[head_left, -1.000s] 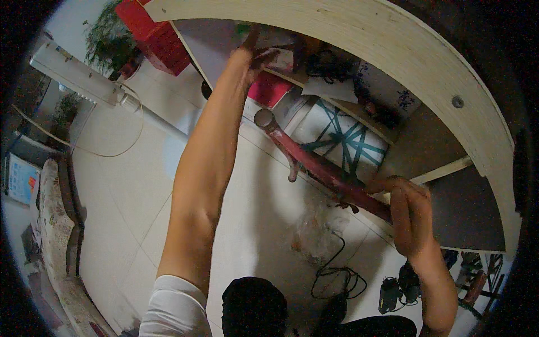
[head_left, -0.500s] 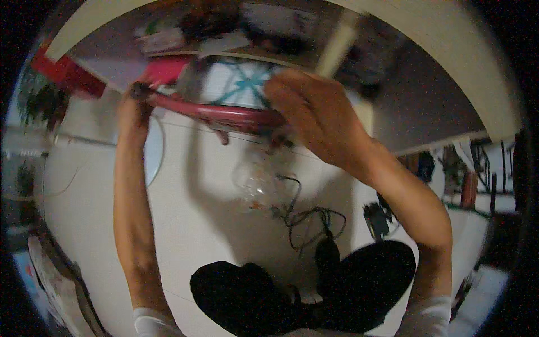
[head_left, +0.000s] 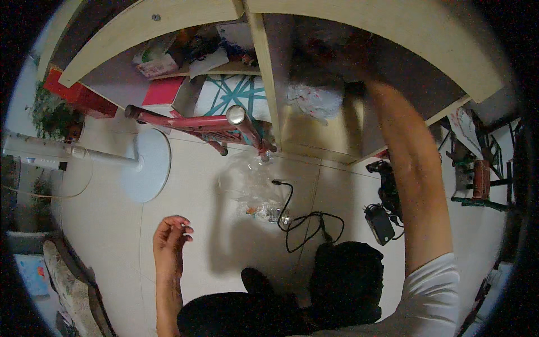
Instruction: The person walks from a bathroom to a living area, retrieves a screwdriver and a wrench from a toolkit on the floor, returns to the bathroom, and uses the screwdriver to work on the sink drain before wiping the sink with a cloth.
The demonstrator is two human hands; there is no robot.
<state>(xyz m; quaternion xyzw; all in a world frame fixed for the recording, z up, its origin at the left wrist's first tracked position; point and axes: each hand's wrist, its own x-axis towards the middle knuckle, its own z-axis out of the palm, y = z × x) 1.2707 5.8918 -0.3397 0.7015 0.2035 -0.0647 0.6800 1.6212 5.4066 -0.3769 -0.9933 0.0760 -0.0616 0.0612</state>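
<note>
My left hand (head_left: 173, 231) hangs over the floor at the left with its fingers loosely bent and apart, and nothing shows in it. My right forearm (head_left: 412, 163) reaches up into the right compartment of a wooden cabinet. Shadow there swallows my right hand, so its fingers cannot be made out. A whitish plastic bag (head_left: 317, 100) lies in that compartment beside the arm. Before the left compartment is a small red-framed stool (head_left: 188, 122) with teal parts and a silver-capped end, touched by neither hand.
Clear plastic wrapping (head_left: 247, 182) and a black cable (head_left: 287, 224) lie on the tiles. A black power adapter (head_left: 380, 224) is below my right forearm. A round pale base (head_left: 151, 168) stands at left. The cabinet's left side holds a patterned white-and-teal box (head_left: 230, 95).
My left hand has let go of the red-framed stool and drawn back toward me. My right hand has gone from beside the stool into the cabinet's right compartment. The view has shifted.
</note>
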